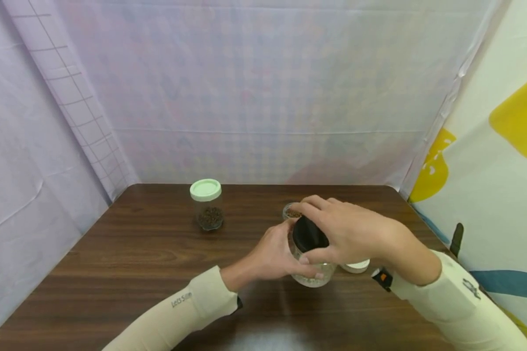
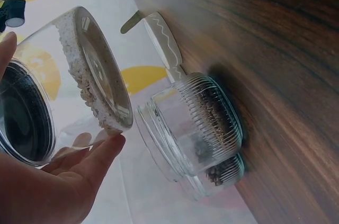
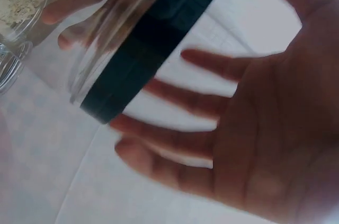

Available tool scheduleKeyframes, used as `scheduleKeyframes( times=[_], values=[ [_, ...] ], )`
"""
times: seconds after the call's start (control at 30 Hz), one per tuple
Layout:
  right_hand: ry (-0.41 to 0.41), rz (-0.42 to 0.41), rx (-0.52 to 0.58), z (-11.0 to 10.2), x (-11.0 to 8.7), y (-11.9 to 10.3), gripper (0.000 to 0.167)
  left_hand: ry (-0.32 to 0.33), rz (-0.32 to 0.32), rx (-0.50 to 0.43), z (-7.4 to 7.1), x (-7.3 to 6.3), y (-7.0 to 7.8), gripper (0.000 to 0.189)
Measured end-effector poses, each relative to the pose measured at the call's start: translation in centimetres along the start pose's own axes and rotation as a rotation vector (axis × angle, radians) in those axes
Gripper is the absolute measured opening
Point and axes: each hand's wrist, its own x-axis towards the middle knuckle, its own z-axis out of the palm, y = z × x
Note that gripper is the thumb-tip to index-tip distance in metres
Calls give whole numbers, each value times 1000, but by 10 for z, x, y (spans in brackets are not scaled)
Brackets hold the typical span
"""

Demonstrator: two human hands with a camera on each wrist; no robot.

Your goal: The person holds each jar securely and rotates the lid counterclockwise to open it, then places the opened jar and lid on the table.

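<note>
A clear jar (image 2: 58,94) with pale flakes in its bottom is held tilted above the table. My left hand (image 1: 277,253) grips its side, fingers along the clear wall (image 2: 74,176). On top of the jar is a black lid (image 1: 309,235), also seen as a dark band (image 3: 153,44) in the right wrist view. My right hand (image 1: 353,229) spans that lid from above, thumb at the near side and fingers curled over the far side. In the right wrist view, some right fingertips (image 3: 124,123) meet the lid's edge, while the palm stays apart from it.
Close to the held jar stand ribbed glass jars (image 2: 196,123) with brown contents. A white lid (image 1: 357,266) lies on the wooden table (image 1: 127,258) by my right wrist. Farther left stands a jar (image 1: 207,207) with a pale green lid and dark contents. Cloth hangs behind.
</note>
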Motion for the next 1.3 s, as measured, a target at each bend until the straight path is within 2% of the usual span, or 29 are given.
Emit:
scheduleKeyframes(
  times=[0.17, 0.33, 0.47, 0.57, 0.67, 0.77, 0.9, 1.03, 1.17, 1.3],
  values=[
    [65, 172, -117, 1, 2, -2, 82, 21, -10, -7, 1, 1, 0, 91],
    [2, 230, -108, 2, 3, -3, 87, 32, -19, -7, 1, 0, 0, 89],
    [-30, 210, -109, 3, 3, -5, 89, 11, -29, -27, -1, 0, 0, 90],
    [-41, 166, -111, 2, 3, -4, 81, 14, -46, -22, -1, -1, 1, 92],
    [-67, 101, -67, -1, 1, -1, 69, 22, -69, -12, -1, -2, 2, 93],
    [-75, 19, -23, -3, -1, 2, 65, 23, -83, -12, 0, -2, 2, 98],
    [-64, -81, 31, -3, -1, 6, 71, 29, -68, -13, 2, -2, 1, 105],
    [-74, -133, 81, -3, 0, 8, 82, 44, -22, -7, 3, -1, 0, 102],
    [-63, -132, 87, -4, -1, 8, 88, 37, -7, -4, 2, -1, 0, 98],
    [20, -19, 17, -4, -2, 5, 88, 24, -31, -11, 2, -1, 0, 95]
  ],
)
